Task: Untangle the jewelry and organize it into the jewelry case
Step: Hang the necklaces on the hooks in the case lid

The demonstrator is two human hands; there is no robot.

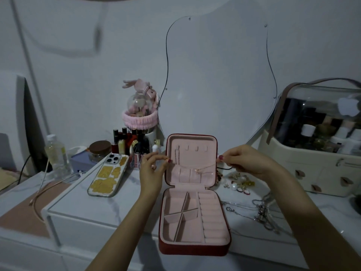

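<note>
velvety square case (195, 216), thin chain (203, 169) between hands

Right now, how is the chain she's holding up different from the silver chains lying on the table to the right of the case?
The gold chain is thin, pinched at each end by the left hand and right hand, and hangs in a shallow curve in front of the jewelry case lid. The silver chains look thicker, lie untouched on the table, and are heaped together. Both are still outside the case.
</note>
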